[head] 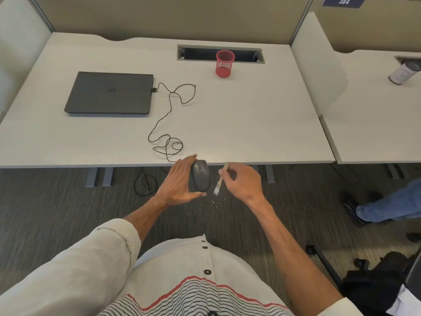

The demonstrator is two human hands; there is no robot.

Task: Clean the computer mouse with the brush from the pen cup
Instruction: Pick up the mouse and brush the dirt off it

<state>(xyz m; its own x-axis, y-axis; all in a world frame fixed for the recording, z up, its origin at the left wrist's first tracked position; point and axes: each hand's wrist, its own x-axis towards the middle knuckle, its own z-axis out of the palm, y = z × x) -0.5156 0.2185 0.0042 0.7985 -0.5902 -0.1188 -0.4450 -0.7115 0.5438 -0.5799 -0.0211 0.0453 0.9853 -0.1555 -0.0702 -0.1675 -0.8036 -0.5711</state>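
Off the surface's (pixel 227 124) front edge, the left hand (pixel 180 181) grips the wired mouse (pixel 199 176); the right hand (pixel 243 181) pinches the small brush (pixel 219 181), bristles just beside it.

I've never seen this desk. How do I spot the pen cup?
Look at the big white desk and find the long dark slot along its far edge. The pen cup stands just in front of that slot, right of the closed laptop. It is the only red thing on the desk, a round mesh cup.
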